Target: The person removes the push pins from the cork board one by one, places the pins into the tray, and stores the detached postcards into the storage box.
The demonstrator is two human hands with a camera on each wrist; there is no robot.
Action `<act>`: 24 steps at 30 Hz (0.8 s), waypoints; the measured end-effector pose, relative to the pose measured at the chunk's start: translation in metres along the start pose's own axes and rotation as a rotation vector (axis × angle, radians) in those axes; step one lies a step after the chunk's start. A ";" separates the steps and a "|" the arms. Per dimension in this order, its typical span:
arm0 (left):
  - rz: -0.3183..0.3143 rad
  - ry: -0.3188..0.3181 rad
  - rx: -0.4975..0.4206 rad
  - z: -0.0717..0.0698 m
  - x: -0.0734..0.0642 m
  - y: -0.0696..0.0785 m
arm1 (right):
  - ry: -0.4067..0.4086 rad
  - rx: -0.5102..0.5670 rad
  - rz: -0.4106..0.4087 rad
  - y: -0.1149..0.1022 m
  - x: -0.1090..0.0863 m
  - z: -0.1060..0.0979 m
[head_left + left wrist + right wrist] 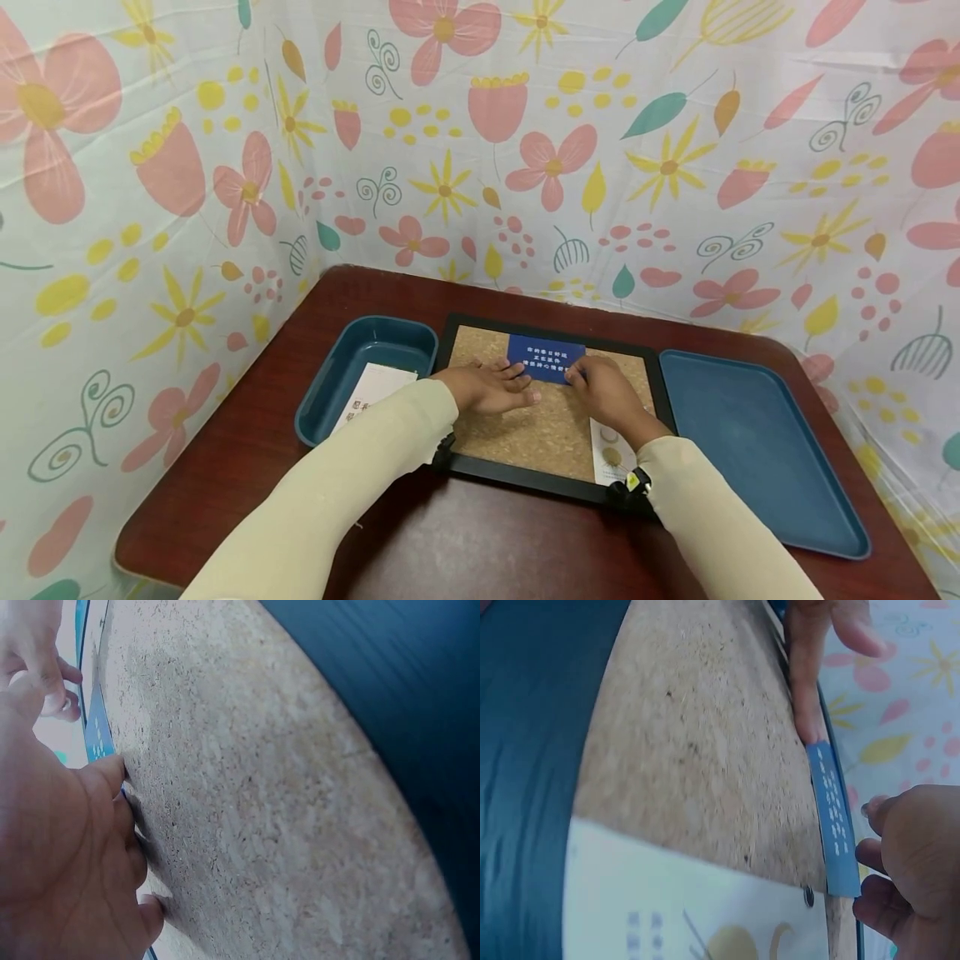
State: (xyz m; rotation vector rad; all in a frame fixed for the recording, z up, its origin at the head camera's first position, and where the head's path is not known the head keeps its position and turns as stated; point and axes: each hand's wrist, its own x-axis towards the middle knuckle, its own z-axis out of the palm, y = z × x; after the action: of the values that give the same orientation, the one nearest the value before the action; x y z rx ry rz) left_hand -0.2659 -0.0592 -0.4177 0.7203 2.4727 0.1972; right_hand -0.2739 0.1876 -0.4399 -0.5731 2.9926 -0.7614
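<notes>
A blue card point(547, 356) with white writing lies near the far edge of a framed cork board point(525, 429). My left hand point(491, 386) stretches across the cork from the left, its straight fingertips resting on the card's left end. At the card's right end is my right hand point(606, 392), fingers curled. In the right wrist view, a small dark thumbtack point(865, 811) shows at the tips of the right hand's fingers. Nearer my right wrist, a white printed card point(609, 454) lies on the cork, partly hidden by that arm. A round metal tack point(808, 896) sits at its corner.
A deep blue tray point(315, 400) left of the board holds a white card point(372, 389) with writing. Right of the board lies a flat blue tray point(765, 450). All stand on a dark red-brown table point(450, 542), with a flowered cloth point(555, 233) behind.
</notes>
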 end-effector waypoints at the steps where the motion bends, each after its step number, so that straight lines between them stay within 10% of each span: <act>1: 0.004 0.001 -0.002 0.000 0.000 0.000 | -0.001 -0.001 0.003 0.002 -0.001 0.000; 24: 0.023 -0.011 -0.002 -0.001 -0.003 0.000 | 0.043 -0.029 0.010 0.031 -0.031 -0.022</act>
State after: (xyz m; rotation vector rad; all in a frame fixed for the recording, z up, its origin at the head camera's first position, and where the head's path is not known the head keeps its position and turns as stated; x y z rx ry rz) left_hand -0.2645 -0.0603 -0.4157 0.7478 2.4546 0.2036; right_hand -0.2577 0.2342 -0.4377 -0.5489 3.0483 -0.7405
